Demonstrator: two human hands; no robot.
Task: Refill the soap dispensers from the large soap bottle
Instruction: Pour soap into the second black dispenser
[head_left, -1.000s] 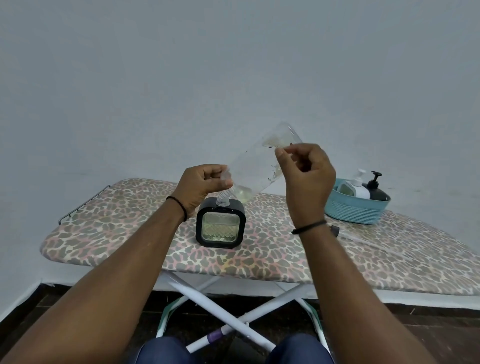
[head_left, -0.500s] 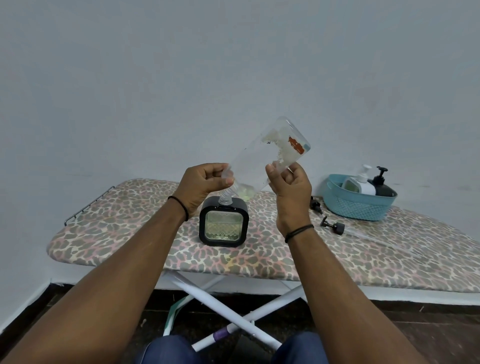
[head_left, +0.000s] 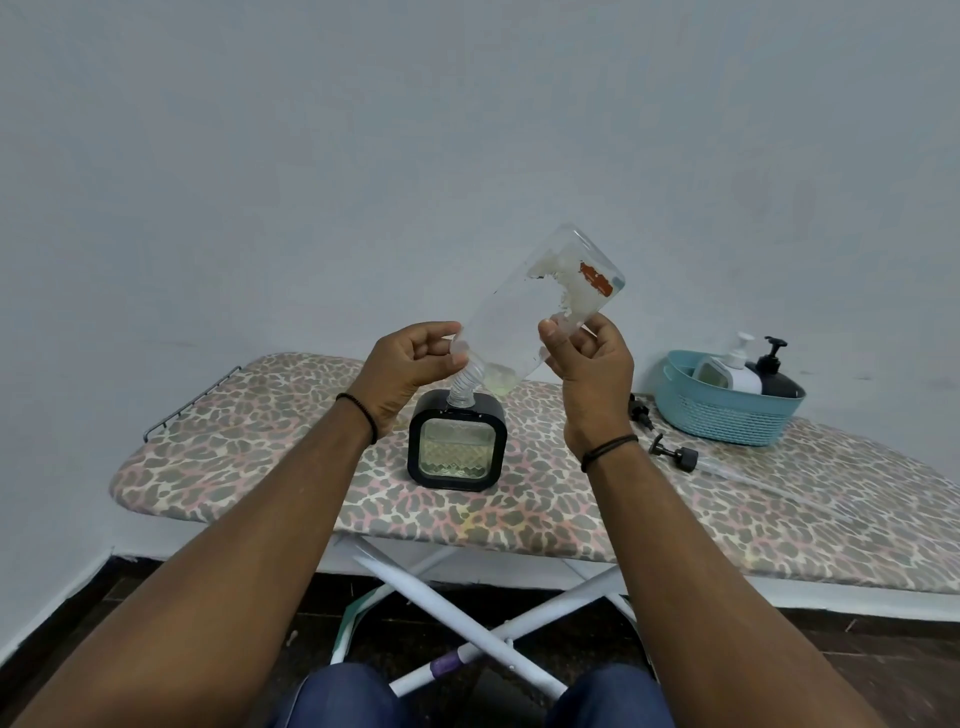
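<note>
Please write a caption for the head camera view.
Both hands tilt a nearly empty clear soap bottle, neck down, into a square black dispenser on an ironing board.

The long leopard-print ironing board (head_left: 519, 514) runs off the right edge of the frame, and the person's forearms and blue-clad knees are cut by the bottom edge. In the pale blue plastic basket (head_left: 727, 415) at centre right, the white pump bottle (head_left: 732, 371) and the black pump bottle (head_left: 776, 376) show only their upper parts, the rest hidden by the basket wall. Behind the right hand (head_left: 592, 364), a small black object (head_left: 639, 410) on the board is partly covered and too small to identify, and the torn orange label (head_left: 595, 278) on the tilted clear plastic bottle (head_left: 519, 312) is unreadable.
</note>
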